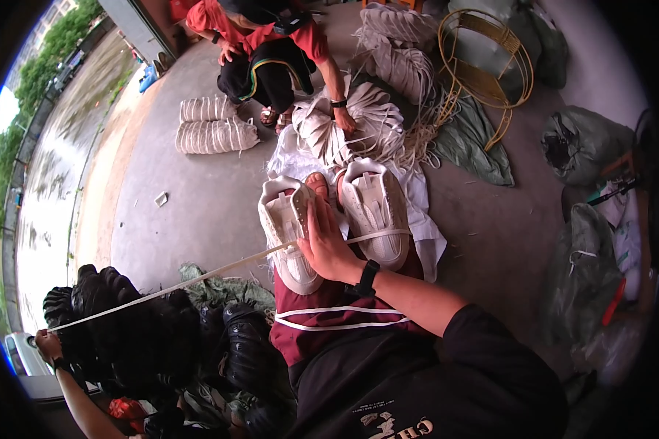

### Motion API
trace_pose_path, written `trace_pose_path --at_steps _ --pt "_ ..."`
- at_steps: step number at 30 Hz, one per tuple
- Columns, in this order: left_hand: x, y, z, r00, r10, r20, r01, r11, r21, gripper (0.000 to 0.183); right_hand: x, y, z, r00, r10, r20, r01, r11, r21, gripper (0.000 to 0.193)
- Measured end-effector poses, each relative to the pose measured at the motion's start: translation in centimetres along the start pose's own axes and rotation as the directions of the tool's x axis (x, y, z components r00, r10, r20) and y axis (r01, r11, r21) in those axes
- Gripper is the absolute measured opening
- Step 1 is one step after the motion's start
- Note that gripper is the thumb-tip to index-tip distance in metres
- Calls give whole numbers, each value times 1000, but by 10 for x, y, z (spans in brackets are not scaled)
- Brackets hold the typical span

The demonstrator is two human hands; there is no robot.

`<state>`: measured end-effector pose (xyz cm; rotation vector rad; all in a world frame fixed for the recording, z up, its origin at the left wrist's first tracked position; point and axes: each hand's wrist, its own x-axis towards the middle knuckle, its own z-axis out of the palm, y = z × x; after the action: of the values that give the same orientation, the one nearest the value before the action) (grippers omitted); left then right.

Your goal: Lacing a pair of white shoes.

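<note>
Two pale shoe uppers rest side by side on my maroon-clad lap: a left shoe upper [289, 212] and a right shoe upper [374, 208]. A thin white strap [176, 287] runs taut across from far left to the left upper, and a strap also crosses the right upper. My left hand [49, 345], out at the far left, is closed around the strap's end. My right hand [326, 241] lies over the left upper's inner side with fingers stretched out; the strap reaches its thumb side. More white strap [337, 324] loops across my lap below the uppers.
Shiny black bundles [124, 329] lie left of my lap. Ahead, a crouching person [271, 51] touches a fanned pale bundle [351, 121]. Tied pale bundles [216, 126] sit on the floor. A golden wire frame [485, 58] and stuffed sacks [584, 143] stand to the right.
</note>
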<state>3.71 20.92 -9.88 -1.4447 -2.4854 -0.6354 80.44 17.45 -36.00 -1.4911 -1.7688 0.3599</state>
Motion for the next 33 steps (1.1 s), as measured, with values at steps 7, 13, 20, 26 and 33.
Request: trace_pose_path --at_steps 7,13,20,26,33 --pt "5 6 7 999 -26 43 32 990 -141 17 -3 0 -4 1000 11 -1 -11 1000 -6 80" --pt "33 -37 8 1000 3 4 -2 982 -190 17 -3 -6 -4 1000 3 23 -3 1000 19 77" --pt "34 -43 22 926 315 -209 -320 947 9 18 -4 -6 7 1000 19 11 -19 999 31 81" --pt "20 -19 14 989 105 -100 -50 895 444 31 -2 -5 20 999 -32 1 32 998 56 80" --pt "3 6 11 995 -82 -58 101 801 591 39 -1 -9 26 999 -31 -9 31 997 74 81"
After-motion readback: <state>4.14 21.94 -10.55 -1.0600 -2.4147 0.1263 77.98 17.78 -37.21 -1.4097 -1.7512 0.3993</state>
